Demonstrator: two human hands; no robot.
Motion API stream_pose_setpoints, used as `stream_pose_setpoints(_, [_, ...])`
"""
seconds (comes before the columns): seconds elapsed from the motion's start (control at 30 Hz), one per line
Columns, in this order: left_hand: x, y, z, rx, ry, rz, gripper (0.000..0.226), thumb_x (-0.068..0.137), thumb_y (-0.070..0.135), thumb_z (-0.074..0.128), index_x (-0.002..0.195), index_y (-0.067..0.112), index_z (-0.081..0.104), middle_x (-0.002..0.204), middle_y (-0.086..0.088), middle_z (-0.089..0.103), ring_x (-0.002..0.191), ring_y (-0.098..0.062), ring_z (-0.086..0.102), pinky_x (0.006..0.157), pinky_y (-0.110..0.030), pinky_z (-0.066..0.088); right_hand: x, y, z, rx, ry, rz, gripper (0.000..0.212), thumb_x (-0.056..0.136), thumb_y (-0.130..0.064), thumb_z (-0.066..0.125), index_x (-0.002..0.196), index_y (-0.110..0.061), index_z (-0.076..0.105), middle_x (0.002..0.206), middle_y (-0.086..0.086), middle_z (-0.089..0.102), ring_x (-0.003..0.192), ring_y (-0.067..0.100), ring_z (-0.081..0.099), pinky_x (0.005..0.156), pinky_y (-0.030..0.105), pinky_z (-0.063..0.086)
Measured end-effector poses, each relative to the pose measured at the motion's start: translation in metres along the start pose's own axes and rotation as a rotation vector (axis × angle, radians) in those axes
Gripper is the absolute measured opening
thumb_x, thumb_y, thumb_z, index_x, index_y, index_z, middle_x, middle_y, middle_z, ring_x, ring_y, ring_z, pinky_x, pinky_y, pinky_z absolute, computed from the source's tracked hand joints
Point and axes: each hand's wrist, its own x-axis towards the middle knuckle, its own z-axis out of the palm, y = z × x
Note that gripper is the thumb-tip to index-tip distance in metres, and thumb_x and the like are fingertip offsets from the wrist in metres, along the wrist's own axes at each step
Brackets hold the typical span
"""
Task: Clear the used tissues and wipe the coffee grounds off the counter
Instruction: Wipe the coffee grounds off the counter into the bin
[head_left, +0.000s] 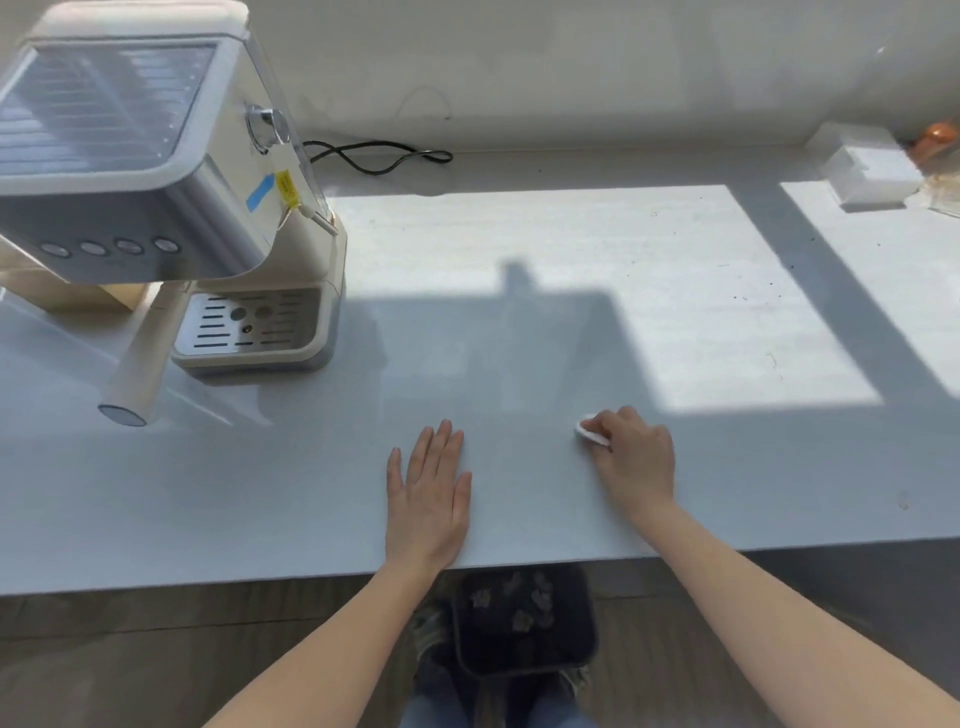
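My right hand (631, 454) presses a small folded white tissue (591, 434) onto the pale grey counter (260, 493), fingers curled over it so only its left edge shows. Flat on the counter to its left lies my left hand (428, 493), palm down, fingers spread, holding nothing. A few dark coffee specks (748, 297) dot the sunlit patch toward the far right. Below the counter's front edge stands a dark bin (524, 621) with several crumpled tissues inside.
A cream espresso machine (156, 171) with its drip tray (249, 327) and portafilter handle (140, 364) fills the left. A black cord (384, 156) lies by the wall. White boxes (867, 171) and an orange object (937, 136) sit at the far right corner.
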Motion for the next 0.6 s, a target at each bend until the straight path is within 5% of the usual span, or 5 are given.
stream_pose_setpoints(0.1, [0.0,0.0,-0.001,-0.078,0.035,-0.02,0.061,0.091,0.043,0.008,0.147,0.025,0.022,0.156,0.01,0.02,0.145,-0.007,0.01,0.118,-0.037,-0.003,0.021,-0.029,0.009,0.09,0.039,0.091,0.011,0.082,-0.01,0.063,0.089,-0.016,0.069,0.091,0.007,0.064,0.079,0.032,0.062,0.071,0.033,0.028])
stream_pose_setpoints(0.23, [0.01,-0.012,-0.014,-0.196,0.08,-0.014,0.051,0.091,0.038,0.023,0.137,0.026,0.04,0.138,0.006,0.051,0.131,-0.013,0.042,0.107,-0.03,0.019,-0.042,-0.084,0.048,0.1,-0.125,-0.447,0.032,0.052,0.003,0.077,0.071,-0.021,0.067,0.066,-0.001,0.058,0.046,0.022,0.05,0.06,0.023,0.03])
stream_pose_setpoints(0.33, [0.027,-0.046,-0.029,-0.058,0.076,0.049,0.05,0.089,0.036,0.027,0.134,0.025,0.044,0.14,0.002,0.049,0.128,-0.018,0.045,0.105,-0.034,0.023,-0.042,-0.06,0.042,0.054,-0.14,-0.626,0.043,0.043,0.011,0.068,0.067,-0.024,0.066,0.062,-0.004,0.056,0.041,0.021,0.044,0.058,0.026,0.027])
stream_pose_setpoints(0.47, [0.03,-0.067,-0.03,0.08,0.027,0.008,0.055,0.09,0.04,0.021,0.14,0.025,0.037,0.153,0.003,0.031,0.14,-0.015,0.026,0.115,-0.044,0.01,0.026,-0.013,0.019,0.039,0.026,-0.116,0.011,0.077,-0.012,0.07,0.082,-0.021,0.07,0.079,0.003,0.064,0.069,0.027,0.063,0.07,0.033,0.033])
stream_pose_setpoints(0.6, [0.032,-0.071,-0.024,0.064,0.027,0.018,0.05,0.091,0.04,0.024,0.138,0.027,0.037,0.152,0.003,0.033,0.138,-0.012,0.021,0.114,-0.041,0.005,0.082,-0.001,0.014,0.125,0.19,0.265,0.006,0.085,-0.022,0.06,0.086,-0.02,0.067,0.09,0.007,0.064,0.08,0.028,0.061,0.08,0.035,0.032])
